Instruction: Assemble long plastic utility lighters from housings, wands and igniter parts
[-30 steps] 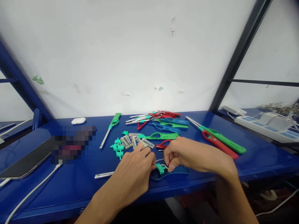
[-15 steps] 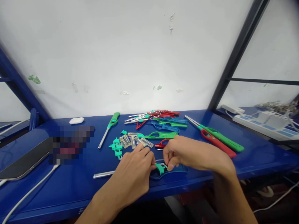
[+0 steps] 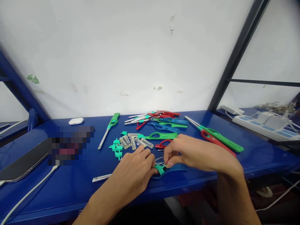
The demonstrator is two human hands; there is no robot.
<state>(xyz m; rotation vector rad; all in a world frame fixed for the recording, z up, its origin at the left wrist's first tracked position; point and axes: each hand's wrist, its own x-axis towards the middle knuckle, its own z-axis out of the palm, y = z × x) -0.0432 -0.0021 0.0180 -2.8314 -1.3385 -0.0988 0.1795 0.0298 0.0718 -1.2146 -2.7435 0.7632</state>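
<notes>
Near the front edge of the blue bench [image 3: 77, 184] my left hand [image 3: 133, 175] and my right hand [image 3: 187, 153] meet over a blue lighter shell [image 3: 174, 168]. A metal tube [image 3: 101, 178] sticks out to the left from under my left hand. My left fingers pinch a teal trigger piece [image 3: 160, 169] against the shell. My right thumb and forefinger pinch thin white wires [image 3: 160, 161] just above it. Both hands are closed.
Behind the hands lie several clear gas cells [image 3: 134, 142], teal parts [image 3: 116, 147], loose coloured shells [image 3: 164, 125], a green lighter [image 3: 110, 125] and finished lighters [image 3: 217, 139]. Left: a tablet [image 3: 21, 165], white cable [image 3: 28, 195], earbud case [image 3: 76, 121]. Power strips [image 3: 264, 125] at right.
The blue shell has tipped a little, its right end lifting. My right fingers have shifted slightly left and up with the wires. The metal tube's tip has dropped slightly.
</notes>
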